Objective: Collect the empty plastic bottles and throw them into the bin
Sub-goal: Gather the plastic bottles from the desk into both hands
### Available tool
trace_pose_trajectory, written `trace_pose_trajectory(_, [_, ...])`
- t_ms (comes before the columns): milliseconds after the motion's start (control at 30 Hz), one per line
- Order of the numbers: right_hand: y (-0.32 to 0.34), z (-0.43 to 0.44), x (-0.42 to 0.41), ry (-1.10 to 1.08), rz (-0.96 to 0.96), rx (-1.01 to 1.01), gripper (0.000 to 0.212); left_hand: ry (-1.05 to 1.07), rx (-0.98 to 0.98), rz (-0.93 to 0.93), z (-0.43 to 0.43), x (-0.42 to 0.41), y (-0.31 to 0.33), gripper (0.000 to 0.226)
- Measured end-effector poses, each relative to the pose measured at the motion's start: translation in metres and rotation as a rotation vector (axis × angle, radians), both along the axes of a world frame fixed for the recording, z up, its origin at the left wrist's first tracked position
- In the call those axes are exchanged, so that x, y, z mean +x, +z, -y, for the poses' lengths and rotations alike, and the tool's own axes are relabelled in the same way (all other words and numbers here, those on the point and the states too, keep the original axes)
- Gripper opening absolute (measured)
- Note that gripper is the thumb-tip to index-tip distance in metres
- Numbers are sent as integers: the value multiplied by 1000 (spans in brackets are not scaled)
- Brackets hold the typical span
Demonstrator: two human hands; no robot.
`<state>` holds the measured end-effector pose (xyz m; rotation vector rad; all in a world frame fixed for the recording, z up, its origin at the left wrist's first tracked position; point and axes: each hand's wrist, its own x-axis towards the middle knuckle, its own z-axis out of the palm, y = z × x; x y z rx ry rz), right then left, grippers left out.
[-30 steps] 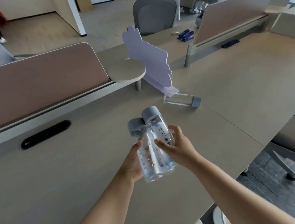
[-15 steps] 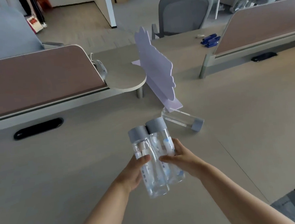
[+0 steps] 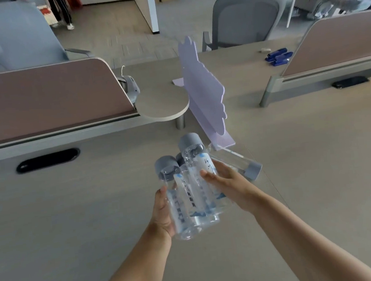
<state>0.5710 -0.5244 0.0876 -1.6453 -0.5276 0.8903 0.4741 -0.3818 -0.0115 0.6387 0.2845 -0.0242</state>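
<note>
Left hand (image 3: 163, 210) cradles the held bottles (image 3: 191, 197) from below and outside, thumb on the front, its fingers hidden behind. Right hand (image 3: 226, 181) clamps the same bundle from the opposite flank, thumb across a label. Caps point to 12 o'clock. The two-handed squeeze is likely because smooth, light cylinders slide apart. Lying bottle (image 3: 235, 159) on the desk (image 3: 97, 213) at 2 o'clock, just behind the right hand, not yet collected. Lilac cut-out stand (image 3: 202, 90) at 12. No bin in view.

held bottles (image 3: 193, 197): were between the left hand (image 3: 162, 211) and right hand (image 3: 225, 181), above the desk (image 3: 75, 215).
lying bottle (image 3: 237, 160): lay on the desk, just behind the right hand.
sign (image 3: 202, 90): stood behind the lying bottle.
</note>
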Motion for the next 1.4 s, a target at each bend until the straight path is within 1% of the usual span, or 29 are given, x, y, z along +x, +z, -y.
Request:
trace_pose_trajectory(33, [1, 0, 2, 8, 11, 15, 54, 67, -18, -60, -1, 4, 0, 42])
trace_pose_trajectory(100, [5, 0, 3, 20, 12, 39, 48, 66, -101, -88, 1, 11, -5, 63])
trace_pose_trajectory(200, [7, 1, 3, 31, 0, 62, 57, 101, -63, -158, 3, 15, 2, 71])
trace_pose_trajectory(233, [7, 2, 2, 46, 6, 60, 60, 84, -79, -114, 4, 13, 0, 69])
trace_pose_trajectory(267, [8, 2, 1, 61, 14, 50, 66, 97, -65, -84, 5, 12, -3, 57])
trace_pose_trajectory(300, [9, 2, 0, 60, 21, 26, 77, 149, -45, -77, 6, 15, -7, 44])
trace_pose_trajectory(333, [9, 1, -1, 45, 29, -12, 88, 133, -103, -33, 8, 14, -4, 41])
trace_pose_trajectory(400, [9, 0, -1, 21, 51, -67, 99, 85, -119, 69, 17, 10, 11, 60])
trace_pose_trajectory(433, [10, 0, -2, 16, 61, -74, 99, 192, -12, 102, 21, 11, 14, 69])
trace_pose_trajectory(467, [10, 0, -2, 12, 69, -78, 99, 216, -47, 149, 23, 8, 16, 80])
trace_pose_trajectory(533, [11, 0, -2, 7, 77, -82, 98, 112, -313, 314, 20, 4, 23, 104])
trace_pose_trajectory(567, [10, 0, -1, 8, 81, -81, 97, 78, -346, 273, 20, 5, 18, 100])
trace_pose_trajectory(633, [10, 0, 0, 14, 92, -70, 95, 196, -54, 75, 24, 6, 6, 79])
trace_pose_trajectory(667, [9, 0, 0, 15, 93, -66, 94, 155, -30, 6, 17, 10, 5, 76])
trace_pose_trajectory(733, [8, -1, 1, 20, 94, -67, 94, 129, -77, -13, 14, 12, -7, 80])
trace_pose_trajectory(767, [8, -2, 2, 25, 95, -70, 95, 154, -3, -48, 16, 13, -2, 81])
trace_pose_trajectory(833, [8, -4, 2, 34, 96, -74, 94, 306, 232, -251, 18, 3, 10, 85])
trace_pose_trajectory(867, [8, -5, 2, 36, 93, -71, 92, 342, 233, -236, 17, 3, 6, 72])
trace_pose_trajectory(900, [8, -5, 2, 37, 89, -67, 89, 278, 54, -152, 9, 12, -13, 44])
trace_pose_trajectory(933, [8, -6, 3, 35, 87, -63, 87, 125, -259, -46, 3, 15, -5, 31])
trace_pose_trajectory(967, [8, -6, 3, 32, 85, -63, 85, 187, -215, -79, 2, 14, -7, 37])
trace_pose_trajectory(1000, [8, -7, 3, 29, 85, -67, 84, 194, -193, -52, 2, 11, -3, 33])
trace_pose_trajectory(1033, [8, -7, 4, 27, 88, -72, 84, 155, -75, -15, 5, 11, -1, 47])
trace_pose_trajectory(1067, [8, -6, 5, 25, 86, -71, 84, 139, -44, 15, 8, 11, -2, 75])
trace_pose_trajectory(1100, [7, -6, 5, 24, 80, -70, 83, 153, -54, 20, 9, 12, -4, 93])
trace_pose_trajectory(1167, [5, -5, 7, 16, 59, -67, 77, 96, -137, 79, 11, 10, -4, 108])
trace_pose_trajectory(1267, [-5, -3, 15, -60, -13, -53, 46, 88, -103, 91, 7, 8, -2, 94])
trace_pose_trajectory(1300, [-10, -2, 19, -107, -16, -52, 41, 94, -101, 93, 6, 7, 0, 89])
trace_pose_trajectory(1400, [-30, 0, 37, -198, 73, -133, 44, 91, -123, 120, 2, 7, 4, 82])
